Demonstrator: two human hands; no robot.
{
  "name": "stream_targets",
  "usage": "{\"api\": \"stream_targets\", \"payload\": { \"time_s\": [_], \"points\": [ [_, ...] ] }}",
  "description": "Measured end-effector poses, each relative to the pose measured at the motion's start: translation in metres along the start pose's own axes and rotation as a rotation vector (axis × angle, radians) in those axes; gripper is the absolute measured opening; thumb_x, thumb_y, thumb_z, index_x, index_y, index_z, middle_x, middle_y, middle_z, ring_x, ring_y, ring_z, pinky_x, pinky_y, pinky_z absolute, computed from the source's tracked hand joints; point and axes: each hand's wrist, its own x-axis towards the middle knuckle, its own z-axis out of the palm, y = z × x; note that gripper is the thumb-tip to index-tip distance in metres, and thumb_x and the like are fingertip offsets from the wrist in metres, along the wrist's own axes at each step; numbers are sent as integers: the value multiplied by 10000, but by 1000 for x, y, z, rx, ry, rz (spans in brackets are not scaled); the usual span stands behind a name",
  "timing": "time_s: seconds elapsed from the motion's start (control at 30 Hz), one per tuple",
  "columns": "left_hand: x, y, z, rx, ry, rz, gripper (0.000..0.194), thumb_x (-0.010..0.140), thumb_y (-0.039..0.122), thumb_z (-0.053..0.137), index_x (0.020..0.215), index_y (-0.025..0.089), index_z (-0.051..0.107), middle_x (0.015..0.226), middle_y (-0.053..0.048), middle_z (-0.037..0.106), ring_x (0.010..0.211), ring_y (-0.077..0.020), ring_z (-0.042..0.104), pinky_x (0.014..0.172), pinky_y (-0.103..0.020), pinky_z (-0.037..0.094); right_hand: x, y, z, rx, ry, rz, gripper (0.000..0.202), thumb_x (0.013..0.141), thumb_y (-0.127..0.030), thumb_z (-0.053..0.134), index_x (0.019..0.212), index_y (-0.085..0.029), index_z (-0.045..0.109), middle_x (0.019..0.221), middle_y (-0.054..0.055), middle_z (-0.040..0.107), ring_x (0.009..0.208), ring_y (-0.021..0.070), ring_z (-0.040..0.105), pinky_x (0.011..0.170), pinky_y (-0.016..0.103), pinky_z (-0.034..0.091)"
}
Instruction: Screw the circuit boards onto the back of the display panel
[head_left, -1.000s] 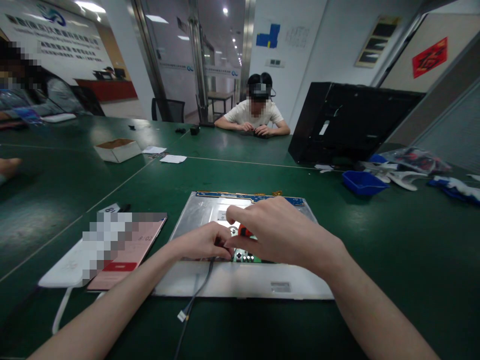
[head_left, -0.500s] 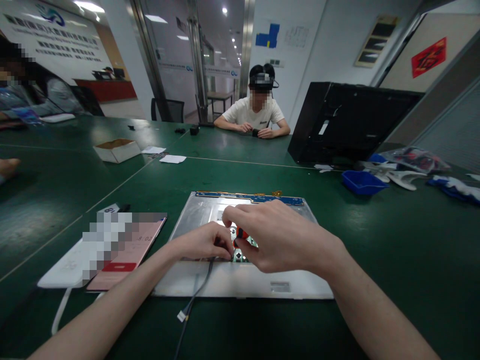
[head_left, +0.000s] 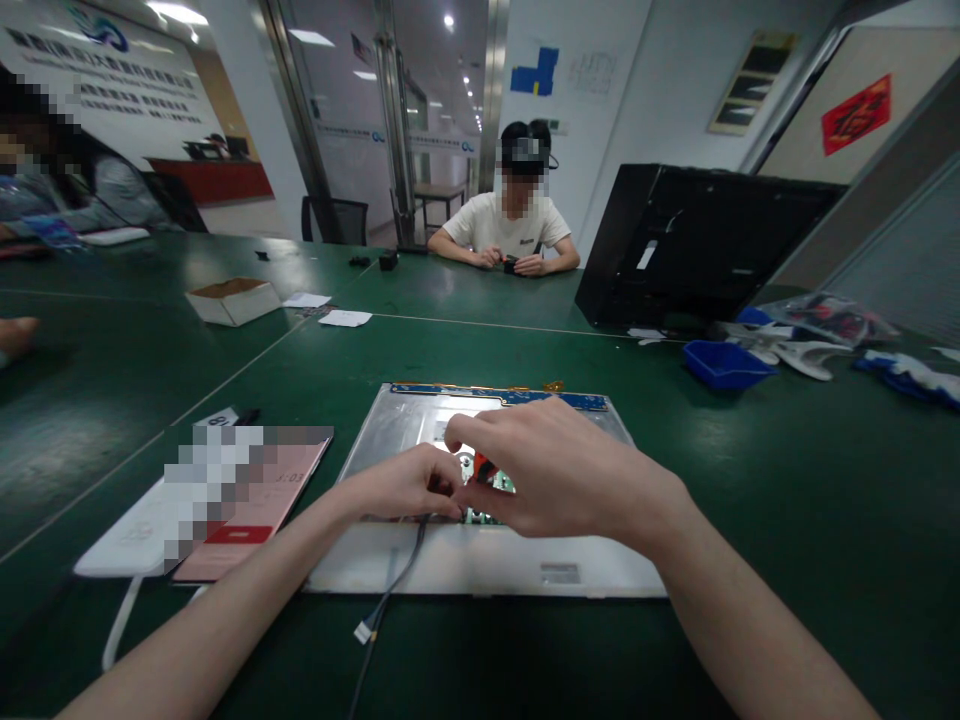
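Observation:
A display panel point(head_left: 495, 562) lies on the green table with its metal back up and a blue circuit strip along its far edge. Over its middle, my right hand point(head_left: 574, 470) is closed around a red-and-black screwdriver point(head_left: 484, 467), of which only part of the handle shows. Beneath it is a green circuit board point(head_left: 504, 482), largely covered by my hands. My left hand point(head_left: 416, 482) rests on the panel at the board's left side with its fingers pinched; what they hold is hidden. From under them a dark cable point(head_left: 411, 565) runs toward me, its white connector point(head_left: 364, 632) loose on the table.
Left of the panel lie a white power bank point(head_left: 131, 540) and a pink-screened phone point(head_left: 259, 510). Farther off are an open white box point(head_left: 234, 302) and papers. A black monitor point(head_left: 697, 245) and blue tray point(head_left: 726, 365) stand right. A person point(head_left: 517, 225) sits opposite; another sits left.
My right thumb has moved left, toward my left fingertips, and the visible part of the screwdriver handle has shifted slightly. My left hand stays almost still.

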Motion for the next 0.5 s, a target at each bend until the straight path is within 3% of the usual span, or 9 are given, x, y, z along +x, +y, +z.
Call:
{"api": "stream_targets", "payload": {
  "time_s": [0.3,0.5],
  "points": [
    [-2,5,3,-4,37,-99,103,768,245,686,827,163,709,789,-20,693,711,-159,627,657,-257,496,-4,-1,-2,14,9,-50,142,756,-185,514,876,-202,440,804,9,589,632,132,467,509,259,264],
    [-2,9,1,-4,31,-93,92,765,225,690,823,156,710,792,-24,696,710,-159,634,631,-243,493,-2,-1,-1,-12,-1,-41,142,778,-193,514,899,-203,441,817,13,598,641,133,477,503,258,257]
  ]
}}
